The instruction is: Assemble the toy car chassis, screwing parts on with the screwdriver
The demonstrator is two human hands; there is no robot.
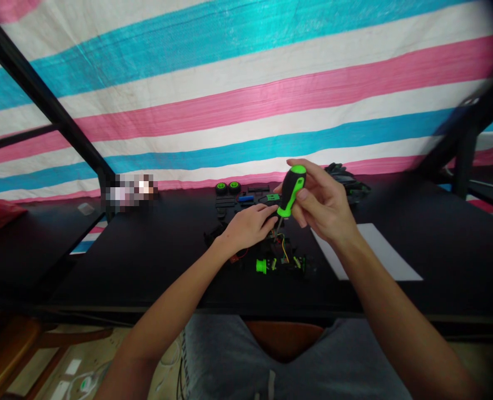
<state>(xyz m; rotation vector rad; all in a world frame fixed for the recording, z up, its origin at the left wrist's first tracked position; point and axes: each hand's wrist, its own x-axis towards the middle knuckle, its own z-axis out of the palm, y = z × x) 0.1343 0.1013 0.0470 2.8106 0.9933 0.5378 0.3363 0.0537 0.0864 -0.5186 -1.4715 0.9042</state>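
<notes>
My right hand [323,205] is closed around the black and green handle of a screwdriver [291,190]. Its shaft points down, slightly tilted, and the tip reaches among the wires of a partly dismantled toy car chassis [278,250]. My left hand [250,226] lies over the chassis, close to the screwdriver's shaft. Its fingers curve down, and whatever the fingertips touch is hidden. At the near side of the chassis shows a bright green wheel hub [262,266], with yellow and red wires above it.
Behind my hands lie two small wheels [227,188], a blue cylinder [246,198] and several dark parts. A white sheet [375,253] is on the black table [154,266] to the right. A dark bundle [349,183] sits behind my right hand. Striped sheeting [246,100] hangs at the back.
</notes>
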